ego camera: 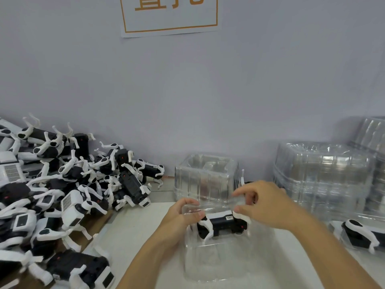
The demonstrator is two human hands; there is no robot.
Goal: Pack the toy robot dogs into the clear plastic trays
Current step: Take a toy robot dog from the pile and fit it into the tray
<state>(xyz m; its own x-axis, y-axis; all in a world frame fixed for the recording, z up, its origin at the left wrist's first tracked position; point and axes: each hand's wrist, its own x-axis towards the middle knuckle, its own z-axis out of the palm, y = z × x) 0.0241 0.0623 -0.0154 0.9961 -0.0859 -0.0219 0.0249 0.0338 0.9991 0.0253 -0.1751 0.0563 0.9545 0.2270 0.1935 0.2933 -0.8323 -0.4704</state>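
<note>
My left hand [183,213] gripped the clear tray's [214,257] near-left rim while my right hand [262,203] pinched the white leg of 1 toy robot dog [223,224] lying inside that tray on the table [135,232]

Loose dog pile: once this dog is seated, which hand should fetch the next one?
Probably left. The pile lies on the left hand's side; the right hand would have to cross the tray.
</note>
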